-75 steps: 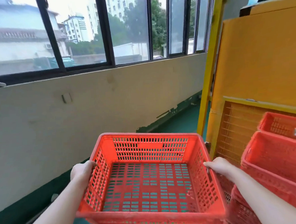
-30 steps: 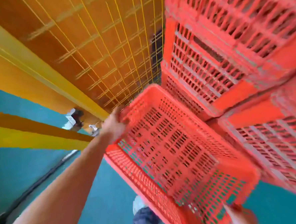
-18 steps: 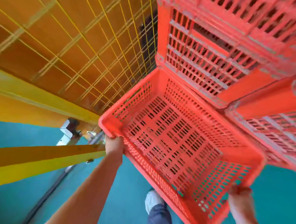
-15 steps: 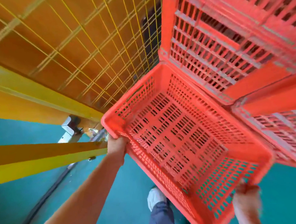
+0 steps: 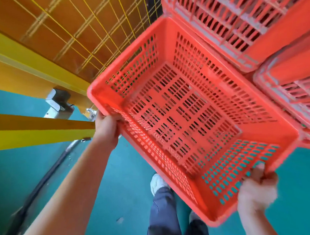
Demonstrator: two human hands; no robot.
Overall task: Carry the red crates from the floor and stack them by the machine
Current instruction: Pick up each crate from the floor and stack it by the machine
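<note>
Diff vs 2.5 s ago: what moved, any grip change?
The red crate, earlier held level out front, has swung right and down beside the stacked crates by the yellow mesh guard. Left hand and right hand still grip its opposite ends; nothing let go. The stacked crates stayed put.

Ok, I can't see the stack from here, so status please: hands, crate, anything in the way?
Left hand, right hand gripping rim of empty red slotted plastic crate, held tilted. Stacked red crates close on its far side; yellow wire-mesh guard beyond.
</note>
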